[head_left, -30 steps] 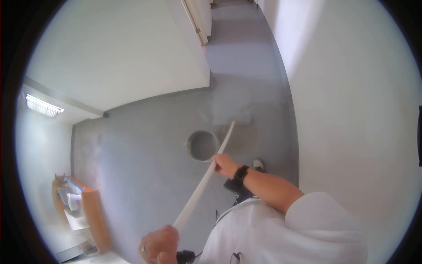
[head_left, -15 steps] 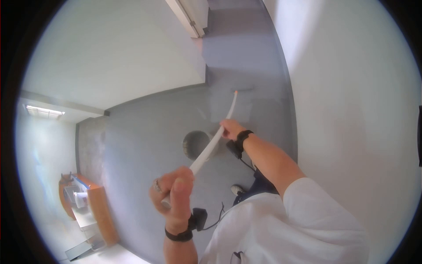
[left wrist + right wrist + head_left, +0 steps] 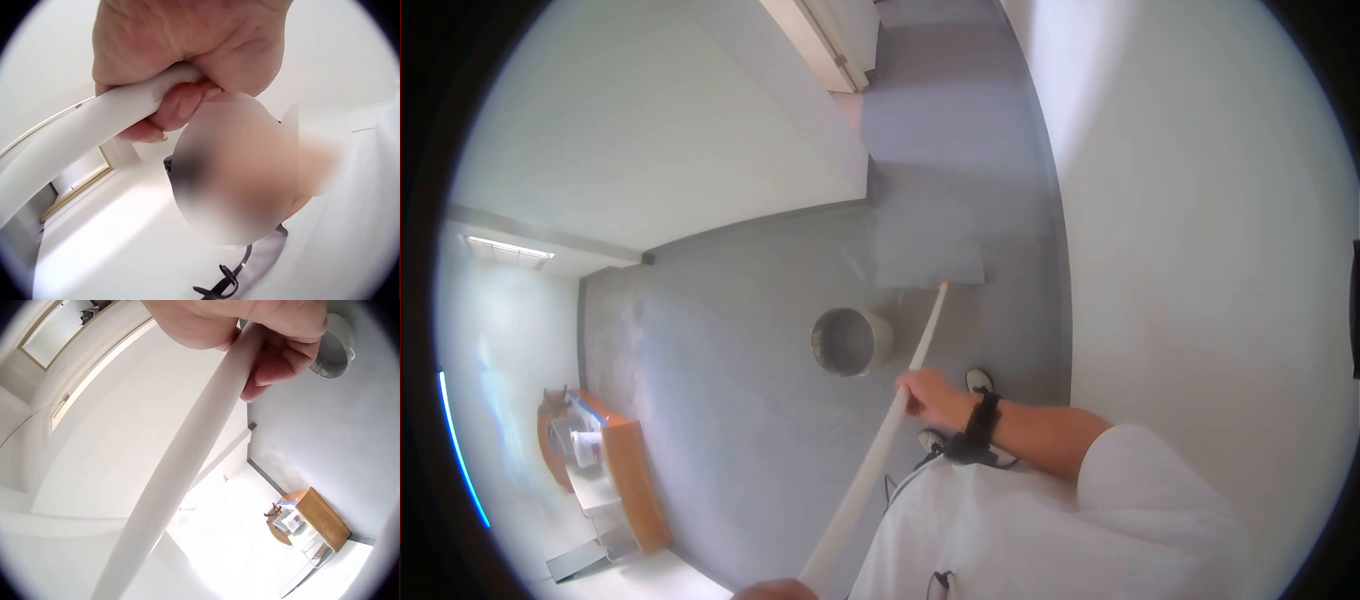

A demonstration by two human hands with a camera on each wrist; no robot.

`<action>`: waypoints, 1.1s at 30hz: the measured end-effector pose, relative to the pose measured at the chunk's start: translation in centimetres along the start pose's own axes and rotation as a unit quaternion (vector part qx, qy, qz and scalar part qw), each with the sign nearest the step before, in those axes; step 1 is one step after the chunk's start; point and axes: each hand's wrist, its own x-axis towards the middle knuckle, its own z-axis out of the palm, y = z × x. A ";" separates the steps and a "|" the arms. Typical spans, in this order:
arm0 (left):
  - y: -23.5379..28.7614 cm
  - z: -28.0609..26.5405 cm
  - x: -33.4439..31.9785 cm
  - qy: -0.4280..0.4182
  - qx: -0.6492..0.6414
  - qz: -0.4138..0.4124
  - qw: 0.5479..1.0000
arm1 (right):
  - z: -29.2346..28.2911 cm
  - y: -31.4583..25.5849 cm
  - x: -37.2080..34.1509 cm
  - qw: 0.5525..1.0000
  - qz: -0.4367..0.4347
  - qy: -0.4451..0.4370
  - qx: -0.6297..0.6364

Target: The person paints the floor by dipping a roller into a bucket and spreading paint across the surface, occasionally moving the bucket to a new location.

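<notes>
A long white pole (image 3: 865,475) slants from the bottom of the head view to an orange tip over the grey floor, by the straight front edge of a lighter, shiny patch (image 3: 935,260). My right hand (image 3: 937,398) grips the pole partway along, and the right wrist view shows the fingers curled round it. Only the top of my left hand (image 3: 775,590) shows at the bottom edge of the head view. In the left wrist view that hand (image 3: 194,44) holds the pole's near end, fingers wrapped round it. What the pole's far end carries is hard to make out.
A bucket (image 3: 880,340) with grey inside stands on the floor left of the pole. A wall (image 3: 1200,250) runs along the right and a wall corner (image 3: 868,185) juts in ahead. Orange-brown furniture (image 3: 635,480) stands at the left. My shoes (image 3: 980,381) are below the right hand.
The pole's far end went forward half a second ago and is now drawn back closer to my feet. Both hands came back with it, the left sinking to the bottom edge.
</notes>
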 end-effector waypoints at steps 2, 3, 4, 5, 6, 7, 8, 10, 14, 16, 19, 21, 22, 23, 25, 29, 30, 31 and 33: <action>-1.0 1.1 0.6 0.022 0.027 -0.006 0.999 | -0.7 -0.9 1.8 1.000 -0.020 -0.012 -0.005; -1.7 1.6 0.5 0.038 0.039 -0.008 0.998 | -1.0 -1.6 2.8 0.999 -0.044 -0.023 -0.009; -2.9 2.2 0.9 0.058 0.051 -0.017 0.997 | -1.4 -2.8 3.5 0.999 -0.046 -0.025 -0.008; -4.1 2.6 1.3 0.082 0.061 -0.026 0.994 | -1.6 -3.9 4.2 0.998 -0.059 -0.020 -0.008; -5.1 2.8 1.6 0.103 0.073 -0.037 0.991 | -1.9 -4.9 5.0 0.997 -0.072 -0.014 -0.008; -6.0 3.2 1.8 0.115 0.087 -0.047 0.988 | -2.4 -6.0 5.8 0.997 -0.075 -0.015 -0.007; -6.7 3.1 2.2 0.110 0.127 -0.065 0.984 | -3.2 -7.0 7.2 0.997 -0.069 -0.023 -0.001; -8.4 3.1 2.9 0.100 0.165 -0.082 0.978 | -4.4 -8.8 9.1 0.997 -0.065 -0.030 0.008; -12.0 3.9 4.0 0.058 0.135 -0.065 0.987 | -5.7 -11.9 9.8 0.993 -0.116 0.010 -0.009; -11.9 3.5 3.5 0.054 0.079 -0.110 0.989 | -5.7 -11.6 9.4 0.992 -0.122 0.023 -0.012; -12.4 3.5 3.1 -0.008 0.131 -0.077 0.988 | -6.3 -10.9 9.6 0.991 -0.129 0.044 -0.004; -10.9 3.1 1.3 0.009 0.184 -0.111 0.977 | -7.0 -8.0 8.0 0.994 -0.110 0.028 -0.004; -10.0 3.2 0.1 0.005 0.181 -0.110 0.977 | -7.7 -6.4 7.9 0.992 -0.117 0.028 -0.037; -9.1 3.5 -1.1 0.021 0.152 -0.104 0.983 | -8.1 -4.9 6.8 0.994 -0.109 0.022 -0.022; -6.6 3.5 -3.3 0.020 0.152 -0.098 0.983 | -8.2 -1.8 4.6 0.996 -0.087 0.018 0.002; -2.0 -0.4 -5.0 -0.279 0.457 -0.284 0.795 | -6.9 2.8 -0.4 0.998 -0.055 0.028 -0.005; -1.5 1.3 -5.7 -0.201 0.240 -0.145 0.939 | -6.7 3.9 -1.0 0.998 -0.058 0.031 -0.003; -1.3 2.1 -6.3 -0.103 -0.001 0.006 0.995 | -6.4 4.6 -1.4 0.998 -0.054 0.035 0.013; -1.9 2.1 -6.9 -0.096 0.006 0.012 0.995 | -6.7 5.0 -1.0 0.998 -0.055 0.023 0.024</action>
